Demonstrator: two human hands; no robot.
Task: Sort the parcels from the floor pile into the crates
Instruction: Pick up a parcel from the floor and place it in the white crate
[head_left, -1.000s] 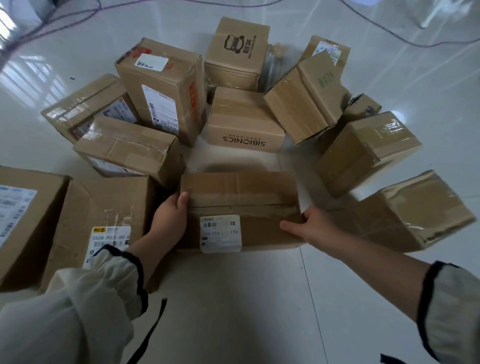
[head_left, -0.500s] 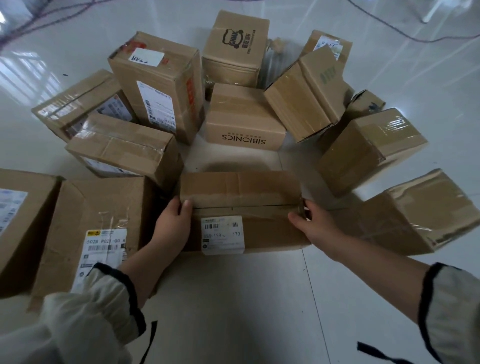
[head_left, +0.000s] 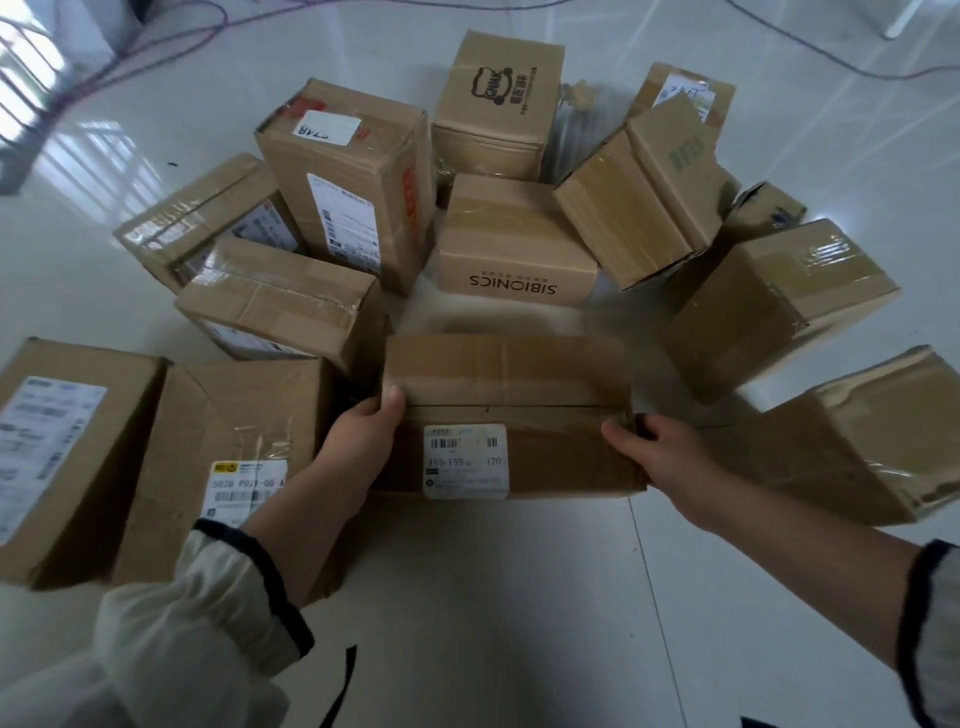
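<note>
The left hand (head_left: 358, 441) and right hand (head_left: 660, 452) are gripping opposite ends of the near taped cardboard parcel (head_left: 509, 415), thumbs lying curled over its top, among the floor pile.

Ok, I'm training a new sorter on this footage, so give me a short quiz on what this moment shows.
1. True or false: only the left hand holds the labelled parcel; the right hand is free.
2. The box directly behind that parcel is printed: A) SIBIONICS B) FRAGILE C) nothing.
3. Fill in: the parcel's white label faces ___ the person.
Key: 1 false, both hands grip its ends. 2 A. 3 toward.
</note>
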